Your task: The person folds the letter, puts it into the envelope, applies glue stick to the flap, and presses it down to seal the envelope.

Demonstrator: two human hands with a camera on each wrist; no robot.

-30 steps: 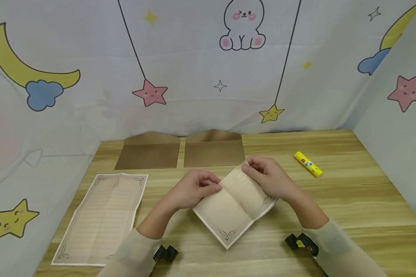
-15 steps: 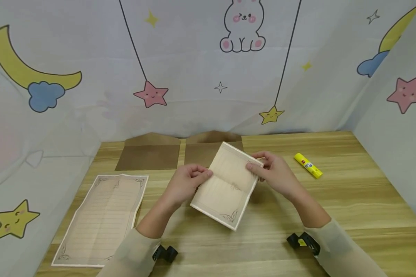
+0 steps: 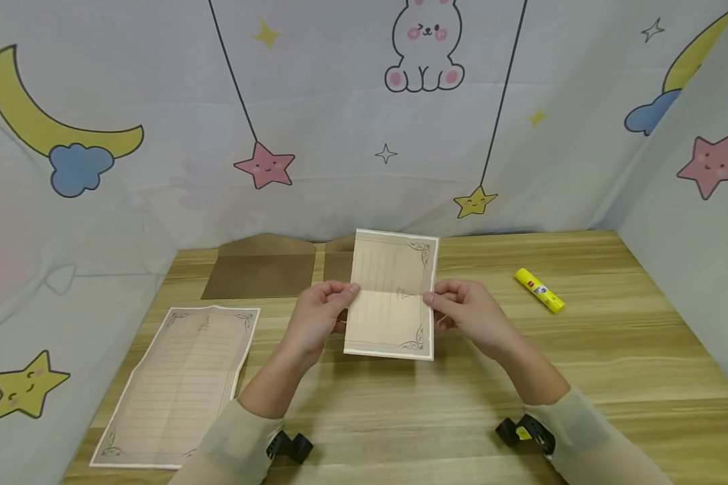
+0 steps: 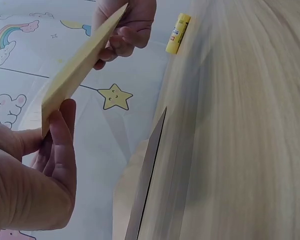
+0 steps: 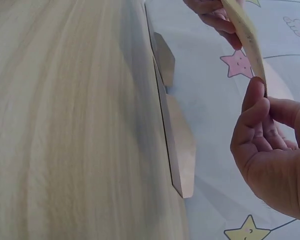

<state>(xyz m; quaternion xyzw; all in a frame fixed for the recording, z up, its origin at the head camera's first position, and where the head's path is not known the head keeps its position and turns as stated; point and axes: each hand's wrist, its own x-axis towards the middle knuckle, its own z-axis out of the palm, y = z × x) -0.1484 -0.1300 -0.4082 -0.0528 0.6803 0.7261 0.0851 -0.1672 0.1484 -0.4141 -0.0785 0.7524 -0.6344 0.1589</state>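
A folded sheet of letter paper (image 3: 388,320), cream with a white edge and scrollwork corners, is held up above the table between both hands. My left hand (image 3: 323,313) pinches its left edge, thumb in front and fingers behind. At the opposite edge my right hand (image 3: 476,315) pinches it the same way. A crease runs across its middle. Both wrist views show the letter paper (image 4: 72,75) from the side, lifted off the wood. In the right wrist view, thumb and fingers of the right hand (image 5: 275,135) meet at its lower end.
A second sheet of lined letter paper (image 3: 178,387) lies unfolded at the left. Two brown envelopes with raised flaps stand side by side at the back: the left envelope (image 3: 259,275) shows whole, the right envelope (image 3: 336,259) is mostly hidden. A yellow glue stick (image 3: 540,290) lies at the right.
The folded letter paper has been raised and turned from a slant to nearly upright, and now covers most of the right envelope. Both hands have shifted their grip to its side edges.
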